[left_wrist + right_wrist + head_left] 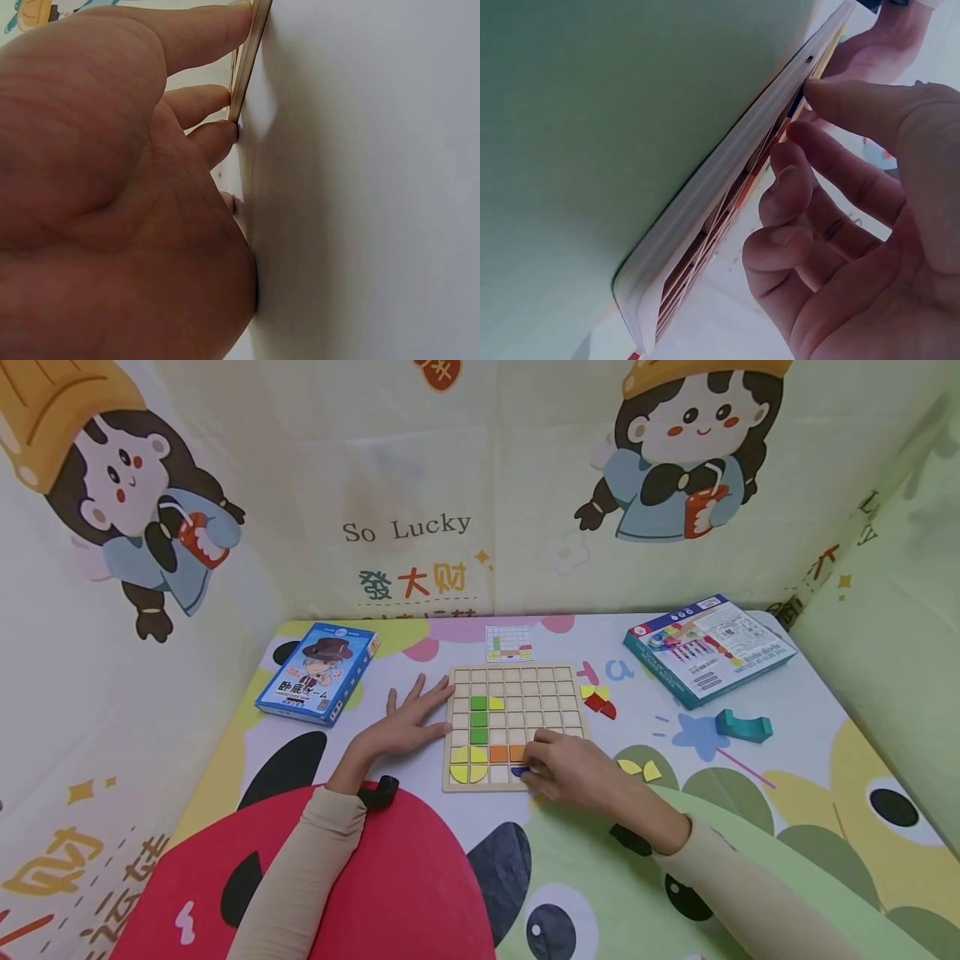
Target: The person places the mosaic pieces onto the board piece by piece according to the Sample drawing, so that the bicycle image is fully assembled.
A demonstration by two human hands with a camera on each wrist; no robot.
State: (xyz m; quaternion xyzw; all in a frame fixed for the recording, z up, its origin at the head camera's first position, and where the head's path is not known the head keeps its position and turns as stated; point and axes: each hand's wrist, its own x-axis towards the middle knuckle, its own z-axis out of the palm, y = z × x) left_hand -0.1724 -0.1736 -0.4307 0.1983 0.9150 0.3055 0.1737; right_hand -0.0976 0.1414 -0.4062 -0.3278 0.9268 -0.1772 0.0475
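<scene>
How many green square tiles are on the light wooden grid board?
3, in one column left of centre on the light wooden grid board: top green square tile, middle tile, bottom tile. The right hand covers some cells, so others may be hidden.

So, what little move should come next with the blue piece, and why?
Probably settle the blue piece flat into the bottom row of the board. The right hand seems to pinch it there and hides part of it, so I can't tell whether it lies flat. The left hand touches the board's left edge, which may help keep it steady.
</scene>
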